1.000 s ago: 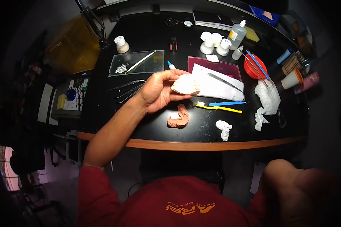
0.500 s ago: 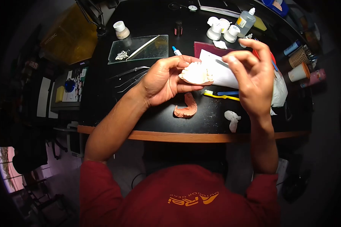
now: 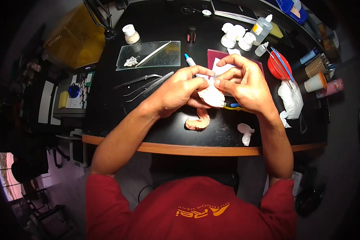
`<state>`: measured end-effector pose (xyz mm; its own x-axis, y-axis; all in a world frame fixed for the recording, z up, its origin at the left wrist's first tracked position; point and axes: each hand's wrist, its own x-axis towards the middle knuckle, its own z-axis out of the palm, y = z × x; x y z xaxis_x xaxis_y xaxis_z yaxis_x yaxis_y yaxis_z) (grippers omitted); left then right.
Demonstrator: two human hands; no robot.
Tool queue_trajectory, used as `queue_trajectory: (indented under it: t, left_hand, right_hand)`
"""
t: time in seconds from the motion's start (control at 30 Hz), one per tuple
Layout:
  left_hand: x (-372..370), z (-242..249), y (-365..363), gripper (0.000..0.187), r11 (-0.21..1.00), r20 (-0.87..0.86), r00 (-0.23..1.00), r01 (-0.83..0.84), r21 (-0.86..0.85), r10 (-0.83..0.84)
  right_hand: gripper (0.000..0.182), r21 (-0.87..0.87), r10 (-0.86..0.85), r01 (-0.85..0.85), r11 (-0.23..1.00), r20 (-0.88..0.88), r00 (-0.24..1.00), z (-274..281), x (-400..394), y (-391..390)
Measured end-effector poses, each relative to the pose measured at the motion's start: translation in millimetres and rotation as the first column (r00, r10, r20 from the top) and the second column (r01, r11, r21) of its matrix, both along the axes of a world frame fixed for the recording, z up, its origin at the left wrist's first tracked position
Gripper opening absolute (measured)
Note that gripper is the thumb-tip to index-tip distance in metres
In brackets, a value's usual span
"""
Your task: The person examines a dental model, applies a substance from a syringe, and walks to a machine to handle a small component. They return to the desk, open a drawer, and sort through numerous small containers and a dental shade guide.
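Cast: you hold the pale plaster dental cast [image 3: 213, 97] above the black table [image 3: 160, 132], between both hands and just above the pink wax rim [image 3: 199, 122].
Left hand: your left hand [image 3: 176, 93] cups the cast from the left, thumb under it and fingers curled over the top, so it is grasping.
Right hand: your right hand [image 3: 244, 86] closes on the cast's right edge with thumb and forefinger pinched (whether it also holds a small tool I cannot tell).
Handling: judge the cast stiff, brittle and fairly light; its chalky surface looks dry, not slippery. The thin tooth ridges are likely to chip, so take it by the thick base, as your left hand does.
Shape and texture: the cast is a horseshoe-like block, matte and off-white; the wax rim is a curved pink arch lying flat and looks softer.
Nearby steel: tweezers [image 3: 142, 83] lie to the left, thin, hard and shiny.
Glass: a clear glass slab [image 3: 148, 55] with a slim spatula on it sits farther back.
Soft items: a crumpled white tissue [image 3: 245, 131] lies near the table's wooden edge, right of the wax rim.
Plastic: a red bowl [image 3: 279, 68] stands to the right, with long thin blue tools in it.
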<state>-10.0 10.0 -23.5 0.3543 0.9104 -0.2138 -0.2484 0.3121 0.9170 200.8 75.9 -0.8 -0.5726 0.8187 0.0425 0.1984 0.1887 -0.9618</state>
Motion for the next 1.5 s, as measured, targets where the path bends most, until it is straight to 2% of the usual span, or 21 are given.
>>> queue_trajectory:
  t: [0.33,0.47,0.57,0.6,0.7,0.77,0.8,0.83,0.9,0.93,0.97,1.03,1.1,1.13,1.17,1.23,1.3,1.33,1.37,1.43,1.5]
  left_hand:
    - [5,2,-3,0.038,0.998,-0.098,0.994,-0.035,0.054,0.040]
    - [4,-2,-3,0.035,0.994,-0.171,0.985,-0.002,0.106,0.020]
    - [5,-9,-2,0.036,0.959,-0.285,0.958,0.054,0.279,0.029]
    - [5,-9,-3,0.037,0.965,-0.314,0.949,0.059,0.256,0.026]
    - [11,-5,-5,0.036,0.896,-0.474,0.845,-0.015,0.443,0.248]
    - [11,-7,-4,0.037,0.878,-0.501,0.820,-0.002,0.478,0.275]
    - [11,-11,-3,0.037,0.849,-0.515,0.801,0.016,0.528,0.306]
    - [12,-13,-2,0.037,0.815,-0.526,0.781,0.037,0.578,0.337]
    - [13,-10,-3,0.031,0.868,-0.503,0.816,0.002,0.496,0.285]
    - [13,-8,-4,0.029,0.913,-0.469,0.853,-0.022,0.407,0.229]
    - [13,-5,-6,0.028,0.950,-0.425,0.888,-0.039,0.311,0.175]
    - [13,-1,-6,0.026,0.905,-0.445,0.862,-0.037,0.423,0.243]
    - [12,-7,-4,0.027,0.815,-0.459,0.817,-0.022,0.579,0.348]
    - [10,-3,-5,0.025,0.820,-0.484,0.807,0.000,0.573,0.338]
    - [7,-6,-2,0.022,0.861,-0.399,0.875,-0.040,0.508,0.275]
    - [1,-9,5,0.018,0.929,-0.195,0.968,-0.080,0.361,0.159]
    - [-7,-1,0,0.018,0.979,-0.067,0.996,-0.050,0.196,0.064]
    - [-12,1,-1,0.018,0.957,-0.104,0.994,-0.014,0.291,0.046]
    - [-12,4,-3,0.018,0.934,-0.287,0.954,0.021,0.356,0.088]
    - [-11,13,-8,0.027,0.886,-0.615,0.763,0.127,0.446,0.200]
    - [-12,8,-18,0.044,0.699,-0.779,0.562,0.438,0.565,0.277]
  right_hand:
    - [0.030,-0.047,-0.084,0.081,0.996,-0.060,0.995,-5,-3,-10]
    - [0.027,0.123,-0.115,0.115,0.986,-0.014,0.993,-12,-6,-15]
    - [0.024,0.263,-0.124,0.120,0.957,-0.001,0.992,-16,-6,-18]
    - [0.024,0.284,-0.130,0.127,0.950,-0.009,0.992,-16,-6,-20]
    - [0.022,0.425,-0.119,0.122,0.897,-0.034,0.992,-16,-5,-20]
    - [0.020,0.533,-0.100,0.114,0.838,-0.054,0.993,-18,-5,-20]
    - [0.018,0.407,-0.131,0.166,0.898,-0.112,0.985,-20,-6,-22]
    - [0.017,0.445,-0.146,0.173,0.879,-0.093,0.985,-20,-7,-25]
    - [0.016,0.526,-0.179,0.181,0.831,-0.055,0.982,-17,-7,-28]
    - [0.015,0.716,-0.155,0.150,0.682,-0.059,0.986,-20,-7,-25]
    - [0.015,0.730,-0.166,0.172,0.662,-0.080,0.983,-18,-9,-29]
    - [0.013,0.669,-0.158,0.204,0.715,-0.131,0.979,-19,-9,-29]
    - [0.011,0.395,-0.218,0.305,0.867,-0.249,0.944,-24,-8,-28]
    - [0.010,0.378,-0.238,0.330,0.865,-0.268,0.933,-23,-6,-25]
    - [0.012,0.327,-0.266,0.368,0.870,-0.317,0.910,-23,-5,-23]
    - [0.013,0.371,-0.271,0.400,0.838,-0.354,0.895,-25,1,-15]
    - [0.012,0.360,-0.256,0.402,0.842,-0.390,0.885,-20,2,-13]
    - [0.012,0.355,-0.253,0.408,0.842,-0.409,0.877,-18,4,-14]
    - [0.011,0.367,-0.268,0.422,0.829,-0.401,0.876,-17,6,-13]
    - [0.010,0.394,-0.300,0.458,0.797,-0.399,0.866,-18,9,-10]
    - [0.008,0.409,-0.313,0.490,0.770,-0.427,0.848,-18,11,-5]
